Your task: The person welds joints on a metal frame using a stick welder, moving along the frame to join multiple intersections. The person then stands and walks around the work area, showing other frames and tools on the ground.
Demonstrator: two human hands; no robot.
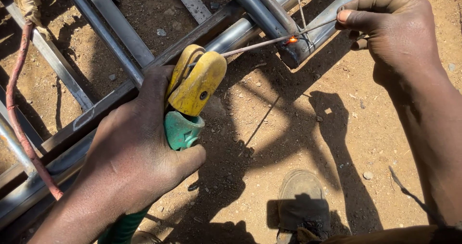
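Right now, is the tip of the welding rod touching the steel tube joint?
Touching. The head view shows the welding rod running from the yellow electrode holder to the steel tube joint, its tip glowing orange right on the metal with no visible gap.

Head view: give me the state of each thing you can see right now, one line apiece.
Left hand: closed around the electrode holder's green handle.
Electrode holder: yellow jaws clamped on the rod.
Welding rod: tip glowing orange against the tube joint.
Right hand: fingertips pinching a thin wire near the joint.
Metal tube frame: lying on the dirt ground.
Red cable: slack, draped over the frame.
Shoe: planted on the dirt.
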